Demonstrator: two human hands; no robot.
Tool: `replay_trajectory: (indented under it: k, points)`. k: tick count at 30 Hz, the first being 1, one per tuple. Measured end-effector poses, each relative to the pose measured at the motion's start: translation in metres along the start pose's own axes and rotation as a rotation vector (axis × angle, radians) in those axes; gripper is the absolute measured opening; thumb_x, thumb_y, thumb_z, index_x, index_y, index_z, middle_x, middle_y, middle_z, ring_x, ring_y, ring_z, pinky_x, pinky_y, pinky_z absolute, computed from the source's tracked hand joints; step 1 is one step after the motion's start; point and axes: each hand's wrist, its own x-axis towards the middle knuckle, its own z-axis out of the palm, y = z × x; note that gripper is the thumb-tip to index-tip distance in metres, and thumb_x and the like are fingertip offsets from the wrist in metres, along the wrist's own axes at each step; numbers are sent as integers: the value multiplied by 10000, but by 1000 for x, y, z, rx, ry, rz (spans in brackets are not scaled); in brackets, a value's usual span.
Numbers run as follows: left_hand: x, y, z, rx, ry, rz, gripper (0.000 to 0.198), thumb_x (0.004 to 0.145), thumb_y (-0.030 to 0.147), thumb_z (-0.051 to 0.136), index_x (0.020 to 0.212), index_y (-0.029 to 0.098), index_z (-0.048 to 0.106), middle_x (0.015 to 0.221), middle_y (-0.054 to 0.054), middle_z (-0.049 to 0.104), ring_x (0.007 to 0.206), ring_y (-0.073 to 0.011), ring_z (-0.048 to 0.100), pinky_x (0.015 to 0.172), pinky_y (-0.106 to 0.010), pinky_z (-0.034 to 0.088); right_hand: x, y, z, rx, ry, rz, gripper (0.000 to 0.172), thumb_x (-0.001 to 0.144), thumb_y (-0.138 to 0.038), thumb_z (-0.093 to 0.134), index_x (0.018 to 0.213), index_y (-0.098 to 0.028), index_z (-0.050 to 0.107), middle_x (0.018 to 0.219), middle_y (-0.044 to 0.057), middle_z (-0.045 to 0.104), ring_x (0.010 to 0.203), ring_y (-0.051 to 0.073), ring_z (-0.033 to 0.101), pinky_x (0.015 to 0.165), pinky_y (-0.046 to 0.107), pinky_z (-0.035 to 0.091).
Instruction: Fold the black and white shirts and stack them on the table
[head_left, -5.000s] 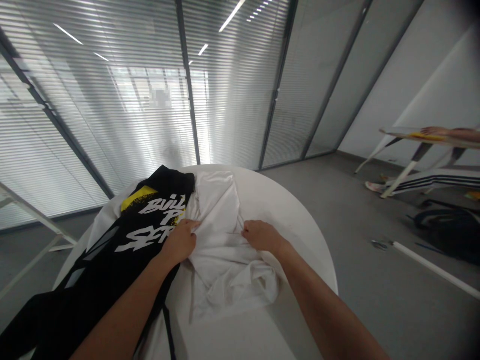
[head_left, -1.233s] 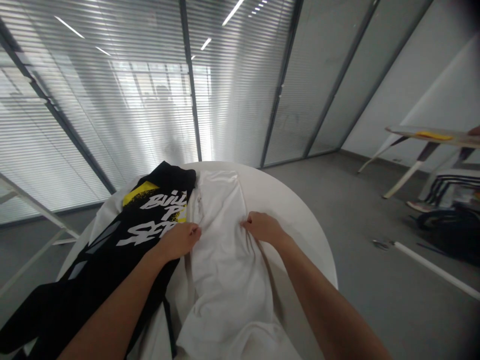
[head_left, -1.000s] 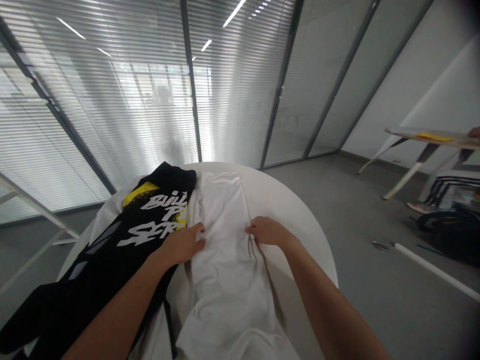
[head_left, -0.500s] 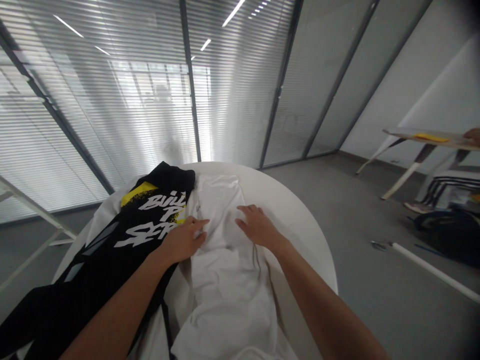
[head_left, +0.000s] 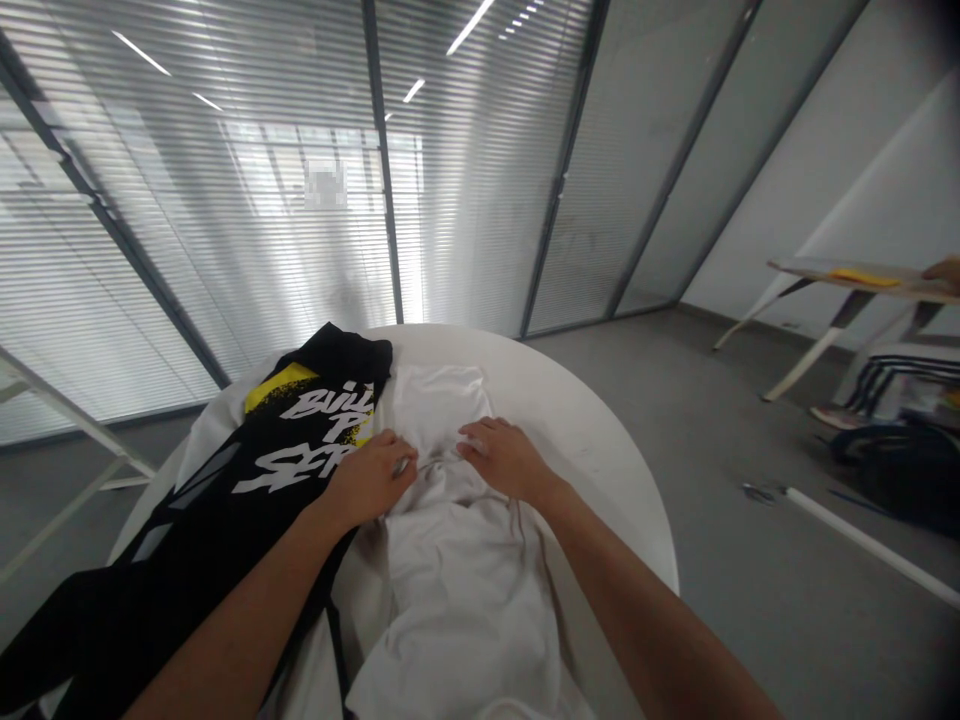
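Note:
A white garment [head_left: 469, 590] lies lengthwise on the round table, its far end flat and its middle creased between my hands. My left hand [head_left: 375, 475] is closed on the left edge of the cloth, fingers curled in a pinch. On the right edge, my right hand [head_left: 502, 455] has its fingers bent and gathered on the cloth. Puckered folds run between the two hands. To the left is a black garment [head_left: 202, 540] with white lettering and a yellow patch, partly under my left forearm.
The white round table [head_left: 607, 460] carries both garments. Behind it stands a glass partition with blinds [head_left: 465, 200]. On the right are a second table [head_left: 810, 268], a dark bag [head_left: 892, 465] and a white pole [head_left: 862, 545] on the floor. A white metal frame [head_left: 82, 425] stands left.
My fingers have curled in on the white cloth. Its far end has slid toward me, and folds have bunched up between my hands. The black garment stays in place.

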Motion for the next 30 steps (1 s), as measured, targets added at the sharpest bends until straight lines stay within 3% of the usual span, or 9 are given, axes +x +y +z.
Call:
replay_trajectory:
  k: [3, 5, 8, 10, 12, 17, 22, 26, 30]
  points:
    - [0, -1, 4, -19, 54, 12, 429, 924, 399, 415, 1308, 264, 550, 1229, -64, 587, 1075, -188, 584, 862, -278, 438, 0, 1, 9, -27, -3, -35, 406, 973, -419, 424, 1322, -258, 553, 1285, 75, 603, 1176, 231, 514, 956, 345, 367]
    - [0, -2, 4, -7, 1, 21, 451, 926, 419, 408, 1330, 266, 538, 1210, -68, 601, 1050, -197, 597, 843, -291, 436, 0, 2, 10, -40, -31, -45, 381, 963, -421, 439, 1272, -262, 594, 1246, 68, 622, 1148, 239, 528, 929, 348, 381]
    - [1, -2, -1, 21, -129, 0, 449, 943, 483, 343, 987, 219, 705, 943, -70, 673, 867, -198, 630, 730, -290, 417, 0, 3, 6, -41, -75, -54, 334, 964, -422, 430, 1077, -240, 686, 1098, 63, 673, 1044, 219, 577, 874, 311, 393]
    - [2, -2, -4, 12, -191, -44, 560, 954, 518, 280, 746, 192, 684, 749, -66, 659, 740, -186, 617, 650, -281, 381, 0, 2, 2, -8, -113, -51, 353, 969, -433, 412, 975, -225, 697, 992, 56, 693, 938, 194, 609, 810, 281, 401]
    - [2, -2, -5, -19, -220, -76, 601, 959, 532, 248, 682, 187, 655, 670, -57, 641, 680, -173, 604, 617, -272, 358, 2, 2, 1, 29, -98, -37, 353, 971, -424, 404, 940, -219, 689, 948, 49, 697, 881, 177, 614, 778, 266, 400]
    - [2, -4, -3, -13, -107, -88, 475, 958, 469, 304, 934, 223, 708, 858, -56, 684, 818, -180, 631, 702, -264, 395, 7, 4, 12, 44, 132, 30, 322, 954, -302, 426, 1196, -215, 620, 1138, 64, 661, 1070, 194, 543, 920, 286, 365]
    - [2, -9, 1, 16, 2, -111, 431, 937, 426, 369, 1260, 284, 616, 1114, -68, 633, 906, -182, 639, 777, -283, 427, 9, 11, 23, 1, 22, 37, 392, 921, -350, 469, 1290, -281, 582, 1273, 60, 589, 1157, 248, 479, 945, 382, 358]
    - [2, -9, -1, 41, -78, -79, 410, 934, 451, 356, 961, 254, 715, 969, -59, 669, 871, -199, 643, 702, -282, 405, 8, 12, 20, -15, -15, 43, 385, 797, -253, 559, 1172, -261, 646, 1219, 64, 599, 1115, 256, 490, 915, 368, 376]
    - [2, -7, -2, 19, -126, -102, 452, 932, 469, 337, 739, 222, 662, 749, -50, 672, 739, -194, 628, 632, -280, 361, 9, 12, 16, 16, -12, 58, 315, 724, -179, 567, 1019, -228, 667, 1092, 60, 633, 1014, 225, 532, 863, 314, 397]
